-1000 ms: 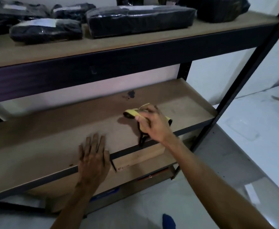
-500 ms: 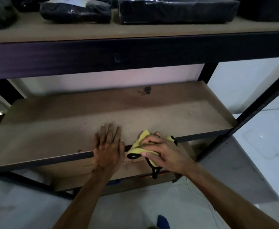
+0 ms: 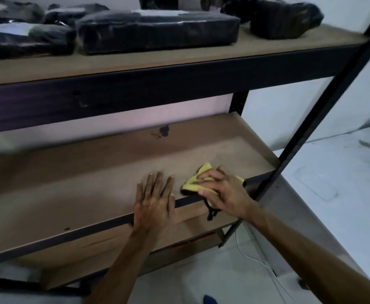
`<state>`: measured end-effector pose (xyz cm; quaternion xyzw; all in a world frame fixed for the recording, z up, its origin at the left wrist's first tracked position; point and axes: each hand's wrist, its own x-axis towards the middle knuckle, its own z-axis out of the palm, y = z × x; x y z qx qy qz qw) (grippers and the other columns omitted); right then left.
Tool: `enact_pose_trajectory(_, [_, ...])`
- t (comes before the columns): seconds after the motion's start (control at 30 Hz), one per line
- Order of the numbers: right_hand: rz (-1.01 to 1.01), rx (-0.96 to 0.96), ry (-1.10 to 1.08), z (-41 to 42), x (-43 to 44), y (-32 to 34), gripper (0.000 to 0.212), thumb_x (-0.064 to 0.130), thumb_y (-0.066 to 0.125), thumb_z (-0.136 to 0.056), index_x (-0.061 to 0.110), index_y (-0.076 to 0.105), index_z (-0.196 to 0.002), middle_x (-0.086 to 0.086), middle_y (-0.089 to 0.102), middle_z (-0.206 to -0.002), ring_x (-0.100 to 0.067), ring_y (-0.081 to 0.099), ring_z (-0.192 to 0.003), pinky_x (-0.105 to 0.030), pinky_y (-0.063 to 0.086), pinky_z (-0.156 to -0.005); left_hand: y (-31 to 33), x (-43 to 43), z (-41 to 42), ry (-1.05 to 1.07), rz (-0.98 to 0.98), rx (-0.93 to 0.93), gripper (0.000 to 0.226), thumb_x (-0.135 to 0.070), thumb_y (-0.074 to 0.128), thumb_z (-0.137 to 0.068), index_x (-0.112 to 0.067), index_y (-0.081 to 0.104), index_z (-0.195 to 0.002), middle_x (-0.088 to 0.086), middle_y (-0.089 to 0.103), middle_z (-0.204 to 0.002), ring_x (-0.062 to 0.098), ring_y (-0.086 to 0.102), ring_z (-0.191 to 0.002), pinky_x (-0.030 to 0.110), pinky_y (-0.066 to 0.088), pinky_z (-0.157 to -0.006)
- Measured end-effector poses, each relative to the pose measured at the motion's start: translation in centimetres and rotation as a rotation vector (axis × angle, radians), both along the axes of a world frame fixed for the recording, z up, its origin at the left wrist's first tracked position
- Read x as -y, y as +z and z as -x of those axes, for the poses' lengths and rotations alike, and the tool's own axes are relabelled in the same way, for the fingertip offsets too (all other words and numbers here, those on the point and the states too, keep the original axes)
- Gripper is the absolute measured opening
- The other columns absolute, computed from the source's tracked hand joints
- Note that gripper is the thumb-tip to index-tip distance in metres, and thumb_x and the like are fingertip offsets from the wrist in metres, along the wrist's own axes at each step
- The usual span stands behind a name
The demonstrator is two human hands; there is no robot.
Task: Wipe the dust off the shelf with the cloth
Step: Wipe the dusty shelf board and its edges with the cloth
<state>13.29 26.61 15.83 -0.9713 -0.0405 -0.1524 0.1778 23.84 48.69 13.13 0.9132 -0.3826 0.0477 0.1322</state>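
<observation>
The brown middle shelf board [image 3: 81, 181] of a dark metal rack fills the centre of the view, with a dark stain [image 3: 163, 131] near its back. A yellow cloth [image 3: 194, 183] lies bunched at the shelf's front edge on the right. My right hand [image 3: 225, 191] grips it, fingers curled over the top, and a dark strap hangs below the hand. My left hand [image 3: 155, 200] rests flat on the board just left of the cloth, fingers spread and straight.
The upper shelf [image 3: 136, 62] carries several black plastic-wrapped parcels [image 3: 157, 29]. A dark upright post [image 3: 324, 110] runs down the right front corner. Flat cardboard [image 3: 105, 249] lies on the level below. A white cable [image 3: 256, 262] trails on the pale floor.
My right hand has swept the cloth from the middle of the board to the front edge, then slightly right. My left hand stays flat on the board.
</observation>
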Motion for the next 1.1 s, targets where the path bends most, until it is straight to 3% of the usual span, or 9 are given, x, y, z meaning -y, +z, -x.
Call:
enact_pose_trajectory(0.2, [-0.196,0.007,0.119,4.6,1.1,1.3,0.023,0.029,0.060,-0.099,0.018,0.070,-0.116,0.007,0.062,-0.117,-0.012,0.052,-0.102,-0.031,0.044,-0.087,0.0,1.5,0.1,-0.041,-0.013,-0.013,0.056,-0.037,0.026,-0.100,-0.021,0.048,-0.150,0.011,0.042,-0.157,0.037,0.036,-0.147,0.061,0.031,-0.117])
enact_pose_trajectory(0.33, [-0.069,0.198,-0.357,4.9,7.9,1.7,0.027,0.030,0.054,-0.100,0.017,0.069,-0.118,-0.003,0.061,-0.118,-0.022,0.056,-0.105,-0.040,0.047,-0.090,0.4,4.1,0.8,-0.096,-0.036,-0.027,0.056,-0.037,0.027,-0.099,-0.023,0.047,-0.150,0.010,0.041,-0.158,0.036,0.036,-0.147,0.061,0.030,-0.117])
enact_pose_trajectory(0.47, [0.092,-0.002,-0.646,3.0,10.0,0.5,0.034,0.040,0.046,-0.099,0.022,0.068,-0.116,-0.004,0.061,-0.126,-0.036,0.053,-0.111,-0.046,0.049,-0.089,0.9,7.3,1.4,-0.185,-0.073,-0.075,0.063,-0.041,0.018,-0.097,-0.026,0.040,-0.154,0.007,0.033,-0.162,0.032,0.029,-0.151,0.056,0.022,-0.122])
enact_pose_trajectory(0.57, [0.122,0.018,-0.577,3.2,8.5,-0.5,0.032,0.037,0.046,-0.100,0.021,0.068,-0.117,0.002,0.063,-0.127,-0.030,0.049,-0.109,-0.047,0.047,-0.089,1.0,9.2,1.5,-0.245,-0.092,-0.099,0.068,-0.043,0.010,-0.094,-0.028,0.034,-0.156,0.004,0.026,-0.166,0.029,0.021,-0.154,0.052,0.015,-0.125])
enact_pose_trajectory(0.63, [0.103,0.064,-0.434,4.4,6.9,-0.9,0.033,0.036,0.043,-0.103,0.023,0.066,-0.122,0.005,0.062,-0.125,-0.021,0.048,-0.100,-0.037,0.042,-0.090,0.9,9.9,1.3,-0.290,-0.102,-0.115,0.070,-0.044,0.005,-0.094,-0.029,0.030,-0.157,0.001,0.020,-0.167,0.027,0.016,-0.156,0.049,0.010,-0.127])
enact_pose_trajectory(0.73, [-0.023,0.119,-0.294,6.6,4.8,-1.8,0.030,0.033,0.046,-0.104,0.021,0.064,-0.125,0.005,0.058,-0.121,-0.011,0.038,-0.095,-0.026,0.036,-0.085,0.8,10.3,0.5,-0.353,-0.062,-0.139,0.067,-0.044,0.004,-0.097,-0.029,0.029,-0.158,-0.004,0.018,-0.167,0.022,0.014,-0.156,0.041,0.005,-0.125])
enact_pose_trajectory(0.83, [-0.148,0.160,-0.292,9.1,2.9,-4.2,0.027,0.028,0.049,-0.103,0.020,0.064,-0.123,0.006,0.058,-0.119,-0.012,0.043,-0.097,-0.026,0.040,-0.083,1.3,10.2,-0.7,-0.417,-0.048,-0.196,0.066,-0.048,0.003,-0.098,-0.032,0.026,-0.158,-0.009,0.011,-0.167,0.017,0.007,-0.157,0.036,-0.001,-0.125])
enact_pose_trajectory(0.97, [-0.486,0.536,-0.851,9.5,2.2,-7.2,0.024,0.020,0.049,-0.101,0.010,0.066,-0.116,0.003,0.055,-0.112,-0.023,0.051,-0.100,-0.043,0.046,-0.082,1.8,11.4,-2.0,-0.533,-0.099,-0.235,0.064,-0.051,0.002,-0.098,-0.039,0.017,-0.158,-0.017,0.001,-0.167,0.012,-0.002,-0.156,0.036,-0.003,-0.126])
enact_pose_trajectory(1.1, [-0.708,0.863,-1.300,5.9,3.6,-6.7,0.018,0.020,0.044,-0.105,0.009,0.058,-0.104,-0.002,0.051,-0.099,-0.021,0.050,-0.097,-0.044,0.045,-0.083,1.3,12.6,-2.5,-0.574,-0.156,-0.169,0.062,-0.051,0.001,-0.097,-0.043,0.010,-0.158,-0.013,-0.002,-0.168,0.013,-0.005,-0.156,0.039,-0.006,-0.126])
